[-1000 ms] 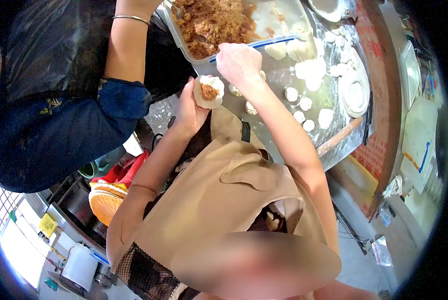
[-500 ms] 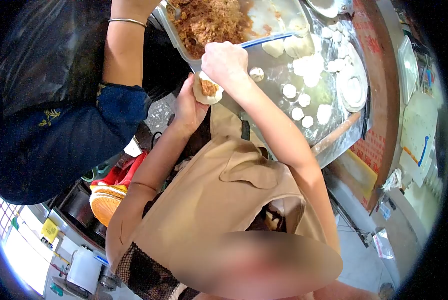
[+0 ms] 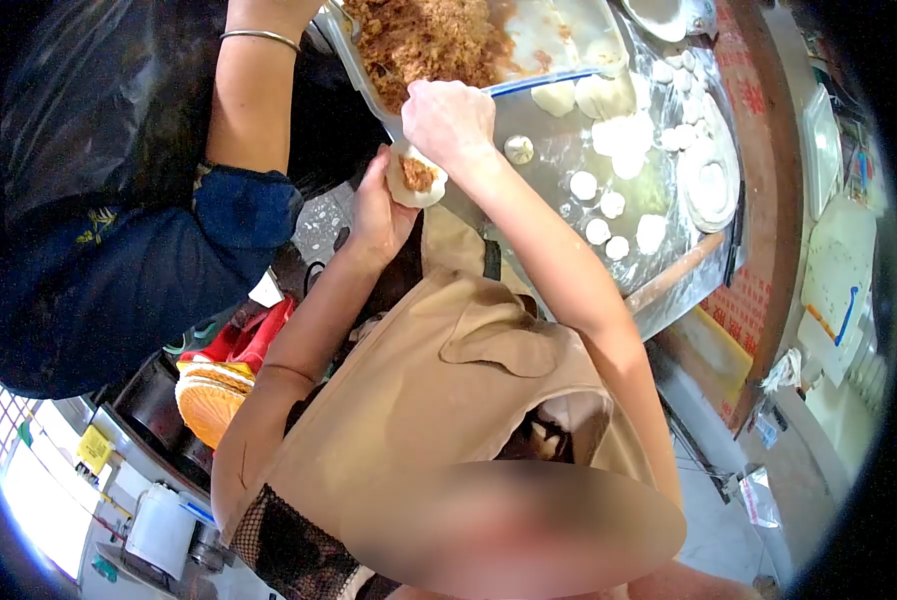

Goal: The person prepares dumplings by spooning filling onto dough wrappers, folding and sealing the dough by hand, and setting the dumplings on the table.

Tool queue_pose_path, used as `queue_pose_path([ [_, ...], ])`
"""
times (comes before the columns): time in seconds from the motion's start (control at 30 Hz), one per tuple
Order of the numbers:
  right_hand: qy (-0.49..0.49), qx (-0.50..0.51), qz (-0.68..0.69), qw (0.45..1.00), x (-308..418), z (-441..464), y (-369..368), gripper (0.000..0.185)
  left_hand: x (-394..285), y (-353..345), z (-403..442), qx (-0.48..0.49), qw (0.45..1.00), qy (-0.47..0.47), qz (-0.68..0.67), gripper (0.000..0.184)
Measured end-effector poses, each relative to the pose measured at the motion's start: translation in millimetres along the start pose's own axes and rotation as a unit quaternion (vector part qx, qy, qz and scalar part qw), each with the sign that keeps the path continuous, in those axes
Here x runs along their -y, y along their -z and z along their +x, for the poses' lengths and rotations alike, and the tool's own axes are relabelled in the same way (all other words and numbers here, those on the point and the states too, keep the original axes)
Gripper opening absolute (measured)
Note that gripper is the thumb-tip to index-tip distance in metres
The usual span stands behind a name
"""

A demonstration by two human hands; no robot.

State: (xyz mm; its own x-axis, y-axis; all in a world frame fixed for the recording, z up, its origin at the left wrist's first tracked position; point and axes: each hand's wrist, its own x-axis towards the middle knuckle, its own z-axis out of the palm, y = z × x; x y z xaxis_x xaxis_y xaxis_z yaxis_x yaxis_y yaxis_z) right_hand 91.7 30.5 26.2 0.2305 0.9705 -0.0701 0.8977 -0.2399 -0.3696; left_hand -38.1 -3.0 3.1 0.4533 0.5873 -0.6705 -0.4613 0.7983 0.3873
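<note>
Nothing legible. Red characters, likely Chinese, run along the brown board [image 3: 747, 302], 2 to 3 o'clock; too small and skewed to read. Yellow label [image 3: 95, 449], 8 o'clock: unreadable from here.

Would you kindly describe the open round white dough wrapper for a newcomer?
Start at the clear plastic tub of brown filling. Near its corner, the left hand cradles the wrapper; unlike the pale dough pieces on the metal table, it shows filling.

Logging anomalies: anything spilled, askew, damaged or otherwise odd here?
Nothing stands out: filling and its smears are within the tub, the wrapper in the left hand looks untorn, the rolling pin lies flat on the table.
</note>
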Motion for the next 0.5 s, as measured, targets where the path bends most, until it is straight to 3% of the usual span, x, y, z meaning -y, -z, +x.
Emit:
queue_pose_path([
  [0.17, 0.035, 0.018, 0.005, 0.999, -12.5, -13.2, 7.4, 0.021, 3.3, -1.3, 1.9, 0.026, 1.000, 0.006, -0.010, 0.033],
  [0.27, -0.029, -0.083, 0.162, 0.983, -28.9, -20.8, 10.3, 0.023, 6.9, 1.5, 7.1, 0.042, 0.999, 0.005, -0.003, 0.036],
  [0.43, -0.138, 0.008, 0.363, 0.921, -57.0, -21.5, 21.6, 0.024, 5.8, -1.9, 6.5, 0.057, 0.998, 0.009, 0.004, 0.039],
  [0.5, -0.211, 0.035, 0.536, 0.816, -64.3, -29.4, 32.2, 0.018, 4.5, -3.3, 5.5, 0.054, 0.998, 0.012, 0.005, 0.040],
])
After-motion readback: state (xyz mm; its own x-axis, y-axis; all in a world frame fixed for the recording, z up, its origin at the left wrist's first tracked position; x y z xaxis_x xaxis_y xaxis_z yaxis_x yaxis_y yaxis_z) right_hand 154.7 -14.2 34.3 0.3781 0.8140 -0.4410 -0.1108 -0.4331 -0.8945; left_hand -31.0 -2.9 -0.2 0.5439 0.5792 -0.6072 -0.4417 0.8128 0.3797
